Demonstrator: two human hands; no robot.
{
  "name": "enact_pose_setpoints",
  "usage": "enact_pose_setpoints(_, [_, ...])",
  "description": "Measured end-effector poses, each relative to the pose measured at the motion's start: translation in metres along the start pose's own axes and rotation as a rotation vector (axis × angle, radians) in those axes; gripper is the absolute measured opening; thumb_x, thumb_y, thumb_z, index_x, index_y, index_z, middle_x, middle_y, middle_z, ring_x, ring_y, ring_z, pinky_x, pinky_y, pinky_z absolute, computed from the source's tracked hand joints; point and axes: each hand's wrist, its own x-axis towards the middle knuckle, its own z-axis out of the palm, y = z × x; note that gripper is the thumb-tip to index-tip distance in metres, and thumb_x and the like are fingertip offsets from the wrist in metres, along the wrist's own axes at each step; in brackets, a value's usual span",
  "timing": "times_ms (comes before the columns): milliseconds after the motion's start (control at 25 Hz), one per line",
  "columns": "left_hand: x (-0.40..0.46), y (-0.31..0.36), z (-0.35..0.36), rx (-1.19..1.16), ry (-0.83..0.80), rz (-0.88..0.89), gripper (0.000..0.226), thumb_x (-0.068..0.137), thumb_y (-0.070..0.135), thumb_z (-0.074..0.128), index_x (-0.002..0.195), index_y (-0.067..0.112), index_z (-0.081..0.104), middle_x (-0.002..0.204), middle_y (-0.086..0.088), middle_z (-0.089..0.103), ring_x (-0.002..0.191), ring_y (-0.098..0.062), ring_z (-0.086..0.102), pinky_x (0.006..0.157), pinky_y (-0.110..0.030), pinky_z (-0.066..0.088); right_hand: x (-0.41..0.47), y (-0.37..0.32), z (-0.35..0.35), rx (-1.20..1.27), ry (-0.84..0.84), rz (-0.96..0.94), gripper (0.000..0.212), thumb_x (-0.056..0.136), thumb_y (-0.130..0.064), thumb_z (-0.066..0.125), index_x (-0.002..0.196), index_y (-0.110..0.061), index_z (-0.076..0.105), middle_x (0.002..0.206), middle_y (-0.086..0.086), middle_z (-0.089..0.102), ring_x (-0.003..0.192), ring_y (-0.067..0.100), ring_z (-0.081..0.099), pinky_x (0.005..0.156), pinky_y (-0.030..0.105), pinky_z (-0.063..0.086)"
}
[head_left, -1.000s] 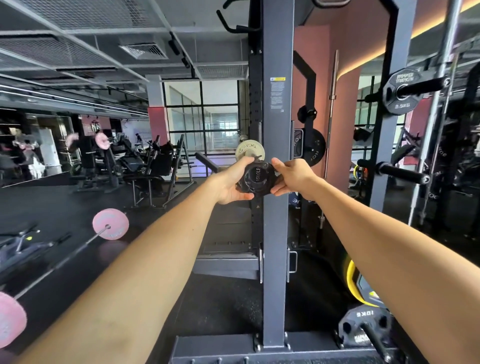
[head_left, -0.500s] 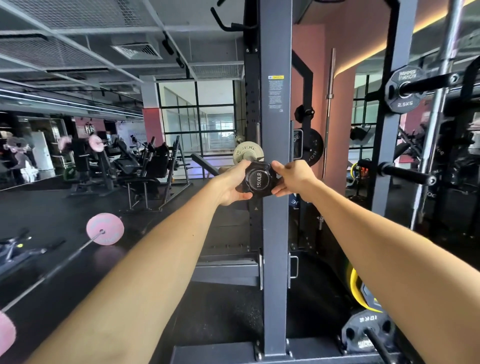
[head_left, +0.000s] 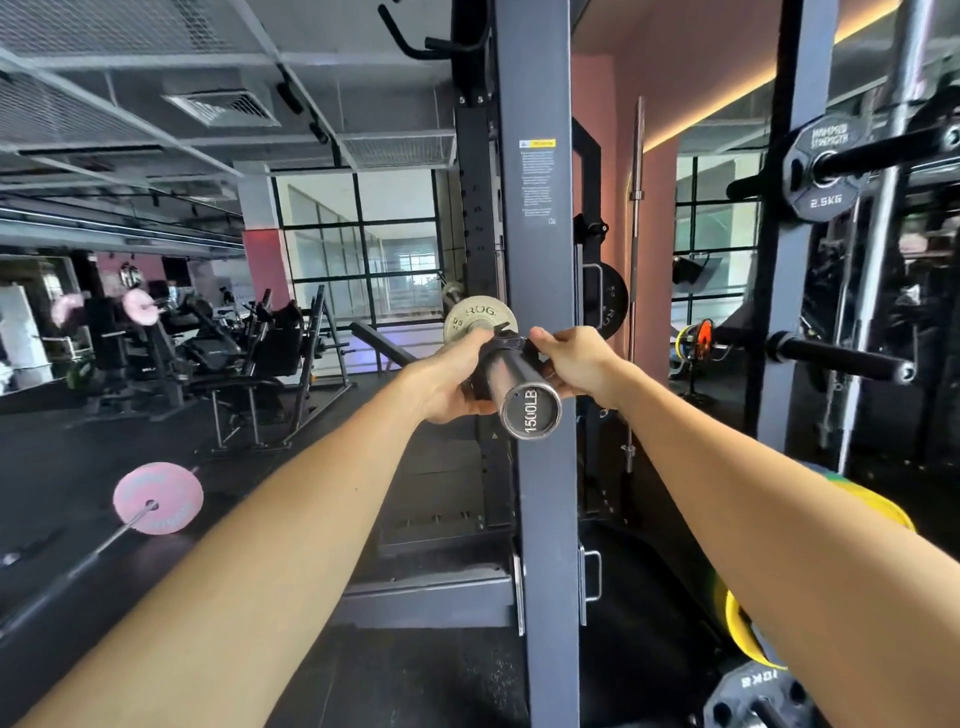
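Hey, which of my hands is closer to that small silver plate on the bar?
Left. The left hand grips the collar right beneath the silver plate; the right hand pinches the collar from the other side, apart from the plate.

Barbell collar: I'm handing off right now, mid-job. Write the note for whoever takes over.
Left hand: grips the collar from the left side.
Right hand: pinches the collar from the right side.
Things: the collar sits around the barbell sleeve, well in from the end cap and close to the small silver plate. Whether it touches the plate cannot be told.
Done: plate and collar are both on the sleeve.
Left, probably: push the collar against the plate and lock it. Whether it is already locked is not visible.
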Motion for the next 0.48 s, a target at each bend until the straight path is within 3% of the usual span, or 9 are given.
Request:
enact_pose_setpoints(120, [0.032, 0.001, -0.004, -0.016, 0.003, 0.006, 0.046, 0.099, 0.046, 0.042, 0.122, 0.011, 0.059, 0.101, -0.007, 0.070, 0.083, -0.019, 0.067, 0.055, -0.027, 0.054, 0.036, 0.009, 0.004, -0.016, -0.022, -0.029, 0.040, 0.102, -0.031, 0.043, 0.119, 0.002, 0.055, 0.080, 0.015, 0.058, 0.054, 0.017, 0.057, 0.038, 0.017, 0.049])
enact_pose_setpoints(200, [0.056, 0.001, -0.008, -0.026, 0.029, 0.009, 0.046, 0.099, 0.046, 0.042, 0.121, 0.010, 0.060, 0.101, -0.009, 0.068, 0.082, -0.019, 0.064, 0.055, -0.027, 0.053, 0.069, 0.019, 0.008, -0.010, -0.019, -0.066, 0.041, 0.100, -0.033, 0.047, 0.114, 0.003, 0.059, 0.090, 0.022, 0.061, 0.064, 0.021, 0.060, 0.056, 0.025, 0.060])
enact_pose_setpoints(280, [0.077, 0.005, -0.011, -0.032, 0.057, 0.009, 0.048, 0.098, 0.046, 0.043, 0.122, 0.008, 0.060, 0.104, -0.010, 0.067, 0.086, -0.020, 0.064, 0.057, -0.029, 0.053, 0.103, 0.029, 0.013, 0.023, -0.003, -0.083, 0.041, 0.097, -0.034, 0.052, 0.110, 0.002, 0.063, 0.091, 0.019, 0.063, 0.073, 0.024, 0.059, 0.074, 0.037, 0.061])
enact_pose_setpoints(480, [0.126, 0.013, -0.017, 0.000, 0.128, 0.012, 0.038, 0.101, 0.043, 0.040, 0.104, 0.011, 0.060, 0.084, -0.007, 0.065, 0.071, -0.017, 0.061, 0.036, -0.018, 0.046, 0.169, 0.044, 0.024, 0.077, -0.032, -0.068, 0.040, 0.095, -0.033, 0.055, 0.110, 0.003, 0.062, 0.095, 0.017, 0.060, 0.076, 0.029, 0.065, 0.077, 0.042, 0.060])
